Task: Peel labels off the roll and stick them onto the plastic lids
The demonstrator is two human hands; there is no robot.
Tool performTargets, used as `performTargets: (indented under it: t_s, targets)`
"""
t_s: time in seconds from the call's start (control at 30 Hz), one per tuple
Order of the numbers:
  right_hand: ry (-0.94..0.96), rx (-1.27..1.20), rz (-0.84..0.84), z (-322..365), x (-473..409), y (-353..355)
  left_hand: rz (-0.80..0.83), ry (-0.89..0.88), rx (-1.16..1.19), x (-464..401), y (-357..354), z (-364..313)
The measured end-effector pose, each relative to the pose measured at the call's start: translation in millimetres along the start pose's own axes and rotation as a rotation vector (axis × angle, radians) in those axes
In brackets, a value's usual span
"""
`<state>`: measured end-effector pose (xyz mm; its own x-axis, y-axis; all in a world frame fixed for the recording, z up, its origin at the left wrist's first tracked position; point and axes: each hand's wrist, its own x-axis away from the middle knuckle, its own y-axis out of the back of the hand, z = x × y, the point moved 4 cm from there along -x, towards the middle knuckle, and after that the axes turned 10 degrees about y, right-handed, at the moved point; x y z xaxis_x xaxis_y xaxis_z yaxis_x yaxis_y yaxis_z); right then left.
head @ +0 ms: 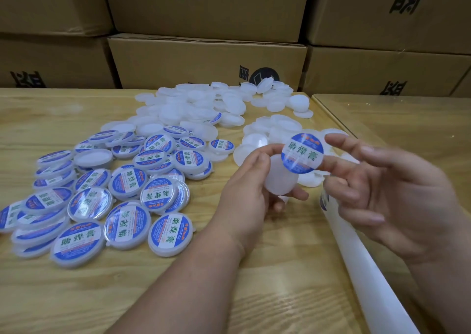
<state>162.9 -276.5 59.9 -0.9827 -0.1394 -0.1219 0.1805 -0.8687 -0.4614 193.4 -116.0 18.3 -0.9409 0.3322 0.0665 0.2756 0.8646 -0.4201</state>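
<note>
- My left grip (257,178) holds a bare plastic lid (280,178), fingers curled round its rim, the lid's face turned up toward me
- My right grip (382,180) pinches a round blue-and-white label (302,153) by its right edge with thumb and fingertip, the other fingers spread loose; the label hangs just above the lid, overlapping its far edge, not pressed down
- I judge the step in hand to be placing: the label is off the roll and needs centring over the lid
- The next move calls for squaring the label with the lid's circle, laying it down, then smoothing it so no crease forms
- The backing roll (356,252) lies on the surface (178,295) just under my right grip, running back toward me
- Left of my left grip sits a heap of labelled lids (122,188); beyond both grips lies a pile of blank lids (204,109), so plenty is left to do
- Cardboard boxes (206,60) stand stacked past the blank pile
- Nothing lies between label and lid; the risk I see is the sticky label curling onto my fingers
</note>
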Motion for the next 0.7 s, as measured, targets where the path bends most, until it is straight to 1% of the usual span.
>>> performTargets:
  t_s: [0.13, 0.27, 0.43, 0.7]
  targets:
    - [-0.152, -0.104, 0.067, -1.5, 4.4, -4.1, -0.027, 0.015, 0.059, -1.1, 1.6, -1.5]
    - [-0.226, -0.088, 0.050, -5.6, 3.2, -2.5, 0.036, 0.047, 0.121, -0.9, -0.5, -2.1]
    - [-0.236, -0.013, -0.040, -10.5, -1.0, 4.9, 0.059, 0.031, 0.077, -3.1, -0.8, -2.4]
    - [-0.240, -0.017, -0.055, -13.2, -1.5, 8.9, 0.055, -0.003, -0.020, -1.9, -0.4, -0.5]
